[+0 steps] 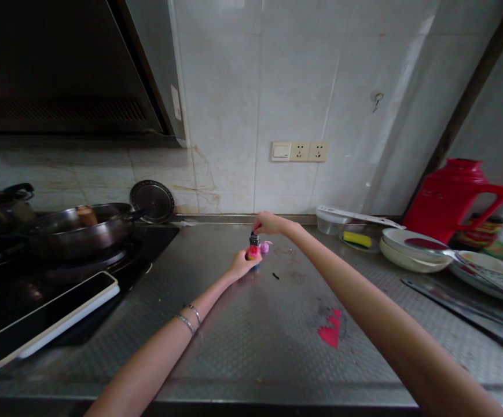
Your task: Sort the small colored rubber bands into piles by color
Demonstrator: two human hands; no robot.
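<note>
Toward the back of the metal counter [229, 347], a small dark bottle [254, 250] with a pink and yellow label stands upright. My left hand [240, 263] is wrapped round its lower part. Directly above, my right hand [265, 222] has its fingers pinched together at the bottle's dark neck; whatever they hold is too small to make out. A small pinkish-purple object [264, 247] sits just right of the bottle. Nearer to me lie a short black strip [276, 275] and a torn red piece [331, 329].
On the left, a pan [84, 231] sits on the black stove, with a phone-like device [54, 315] in front. To the right are a clear plastic tub [330, 222], a yellow sponge [357, 239], stacked bowls [411, 263], a red thermos jug [444, 200] and a long dark utensil [455, 313].
</note>
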